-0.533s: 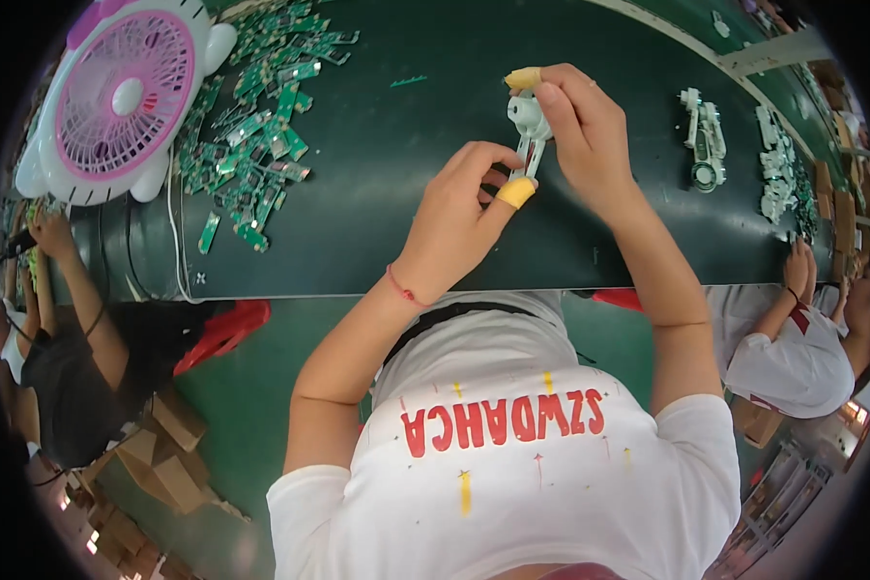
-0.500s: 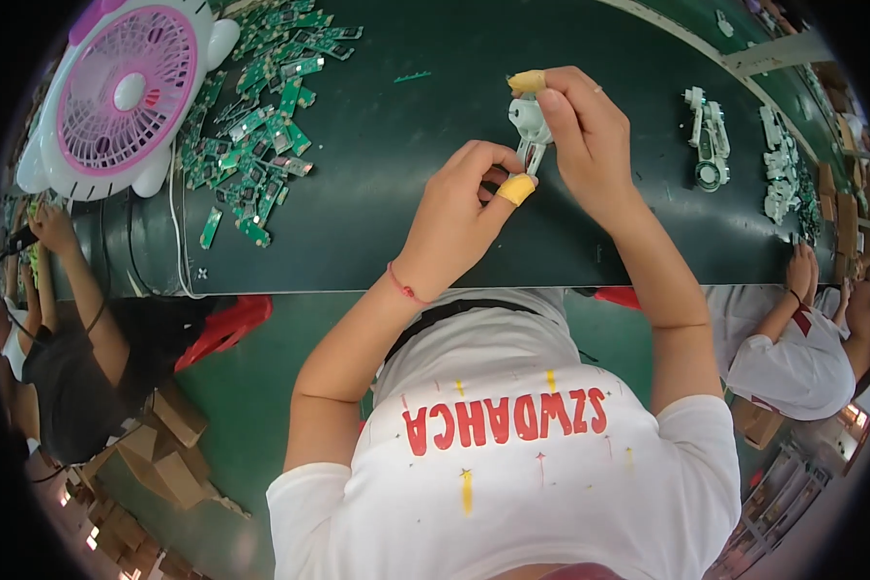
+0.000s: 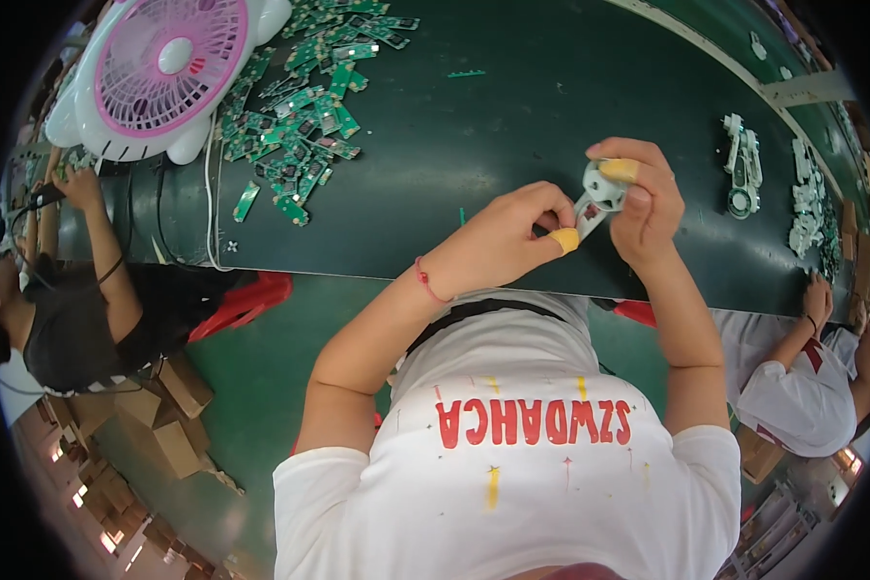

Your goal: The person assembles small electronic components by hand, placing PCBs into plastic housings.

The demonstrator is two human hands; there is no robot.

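Both my hands hold one white plastic casing [image 3: 601,190] with a rounded head and a narrow slotted stem, tilted above the dark green tabletop. My left hand [image 3: 522,232] pinches the stem end between thumb and fingers, a yellow cover on the thumb. Around the rounded head closes my right hand [image 3: 648,203], with a yellow cover on one finger. Something dark and reddish shows inside the stem, too small to name. Well off to the left lies a heap of small green circuit boards [image 3: 304,126].
A white and pink fan [image 3: 174,56] stands at the far left, its cable running down the table [image 3: 435,145]. To the right lie similar white casings [image 3: 741,164] and a longer row of white parts [image 3: 804,208]. Co-workers sit on both sides; one's hand [image 3: 818,298] rests at the right edge.
My hands and the casing have shifted right and nearer to me in the picture. The casing is tilted more, and my right fingers now wrap its head. The whole view has shifted somewhat.
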